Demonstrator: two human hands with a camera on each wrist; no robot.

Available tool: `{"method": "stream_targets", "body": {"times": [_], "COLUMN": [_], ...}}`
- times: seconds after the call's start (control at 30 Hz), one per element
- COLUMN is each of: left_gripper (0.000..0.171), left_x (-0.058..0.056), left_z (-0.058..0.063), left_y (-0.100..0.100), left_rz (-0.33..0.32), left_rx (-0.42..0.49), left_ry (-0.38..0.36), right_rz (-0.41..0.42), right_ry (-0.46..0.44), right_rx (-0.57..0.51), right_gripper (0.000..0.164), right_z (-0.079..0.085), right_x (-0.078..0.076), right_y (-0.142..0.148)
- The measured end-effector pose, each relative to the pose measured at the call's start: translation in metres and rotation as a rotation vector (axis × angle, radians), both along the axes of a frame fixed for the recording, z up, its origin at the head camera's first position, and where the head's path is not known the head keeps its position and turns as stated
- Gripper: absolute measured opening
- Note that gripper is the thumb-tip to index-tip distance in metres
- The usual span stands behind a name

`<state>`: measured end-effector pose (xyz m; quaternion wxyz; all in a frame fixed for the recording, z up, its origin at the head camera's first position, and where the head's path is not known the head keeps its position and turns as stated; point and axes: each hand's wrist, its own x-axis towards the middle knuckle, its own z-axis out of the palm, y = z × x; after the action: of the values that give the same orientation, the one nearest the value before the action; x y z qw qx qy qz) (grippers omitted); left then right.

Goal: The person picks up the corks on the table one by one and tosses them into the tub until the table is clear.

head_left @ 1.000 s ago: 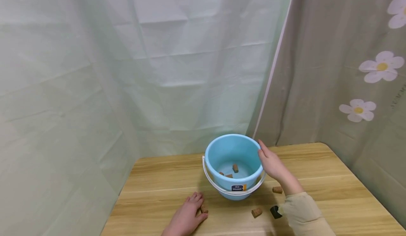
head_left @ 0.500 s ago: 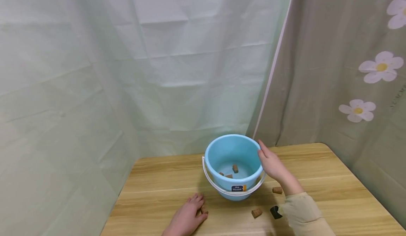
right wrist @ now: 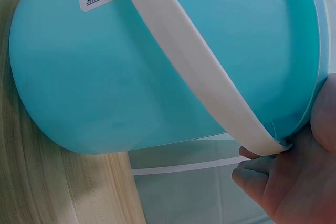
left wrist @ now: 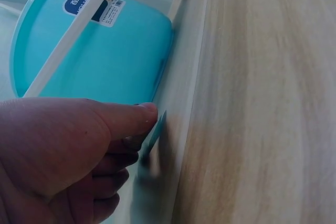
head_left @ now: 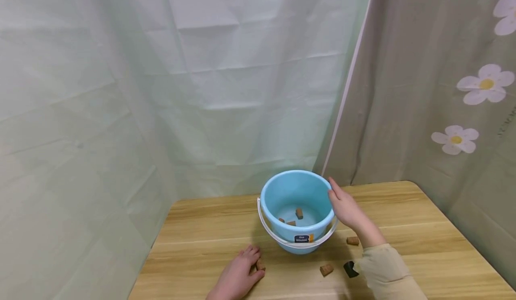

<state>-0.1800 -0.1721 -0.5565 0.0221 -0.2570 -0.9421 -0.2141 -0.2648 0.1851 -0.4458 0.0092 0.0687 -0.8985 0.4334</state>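
A light-blue bucket [head_left: 296, 237] stands on the wooden table, its white handle [head_left: 264, 228] hanging down at the front. Several corks [head_left: 299, 213] lie on its bottom. My right hand [head_left: 347, 209] grips the right side of the rim; in the right wrist view, its fingers [right wrist: 252, 179] curl by the handle's end. Left of the bucket, low over the tabletop, my left hand [head_left: 238, 273] has a cork [head_left: 260, 265] between thumb and fingers. In the left wrist view, those fingers [left wrist: 107, 187] are bent beneath the thumb, and the cork is hidden.
Another cork [head_left: 326, 270] lies in front of the bucket, with a black piece [head_left: 350, 269] to its right. One more cork [head_left: 352, 241] sits beneath the right forearm. Pale curtains [head_left: 242, 89] hang behind the wooden table [head_left: 201, 228].
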Motion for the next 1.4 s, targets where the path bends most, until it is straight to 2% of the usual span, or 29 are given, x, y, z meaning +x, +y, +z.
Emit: {"method": "stream_targets", "body": {"times": [0.33, 0.6, 0.83, 1.13, 1.4], "left_gripper": [0.052, 0.056, 0.054, 0.051, 0.050], "left_x": [0.001, -0.001, -0.002, -0.007, -0.017], "left_z": [0.000, 0.002, 0.002, 0.015, 0.029], "left_y": [-0.003, -0.006, -0.007, -0.006, -0.003], "left_rz": [0.063, 0.087, 0.101, 0.167, 0.201], "left_rx": [0.045, 0.081, 0.117, 0.230, 0.230], "left_ry": [-0.001, -0.024, 0.011, 0.036, 0.121], "right_rz": [0.003, 0.000, -0.001, 0.000, 0.005], "right_ry": [0.001, 0.001, 0.003, -0.001, -0.008], "right_rx": [0.008, -0.004, -0.009, -0.014, -0.020], "right_gripper": [0.063, 0.063, 0.063, 0.063, 0.063], "right_z": [-0.002, -0.004, -0.004, -0.003, -0.003], "right_x": [-0.001, -0.003, -0.003, -0.002, -0.001], "right_y": [0.001, 0.002, 0.002, 0.001, 0.001]}}
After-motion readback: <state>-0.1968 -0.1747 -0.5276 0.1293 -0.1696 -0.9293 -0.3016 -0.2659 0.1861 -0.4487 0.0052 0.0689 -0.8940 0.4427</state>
